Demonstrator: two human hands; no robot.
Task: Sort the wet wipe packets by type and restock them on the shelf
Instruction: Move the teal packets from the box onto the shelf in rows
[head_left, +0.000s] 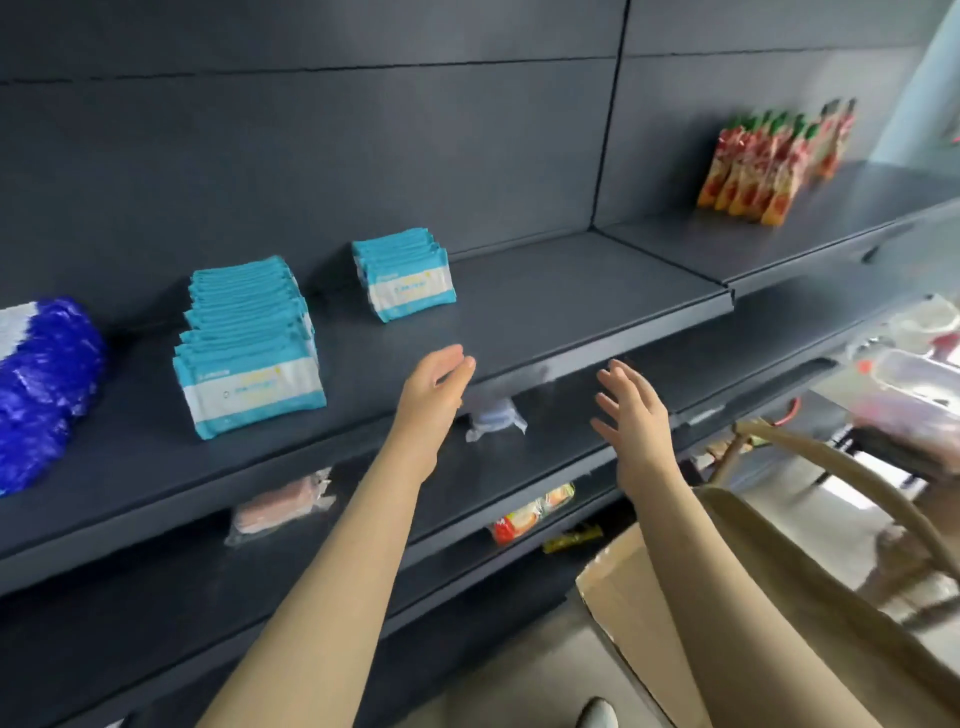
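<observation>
on the dark shelf (545, 312), dark blue packets (41, 389) crowd its left end, then a long row of teal wipe packets (249, 353) and a shorter row (405, 275) nearer its middle. at its front edge, the left hand (436, 384) and right hand (631, 410) reach empty, fingers loose. the packets look light, soft and slick, likely best gripped across the flat faces.

On the shelf (545, 312) stand 2 rows of wipes: the left row (249, 358) near the front, the right row (405, 275) further back. A bundle (41, 389) lies far left, pouches (774, 161) far right. On the lower shelf (561, 452), a packet (496, 421) lies between the left hand (439, 387) and right hand (631, 410)
</observation>
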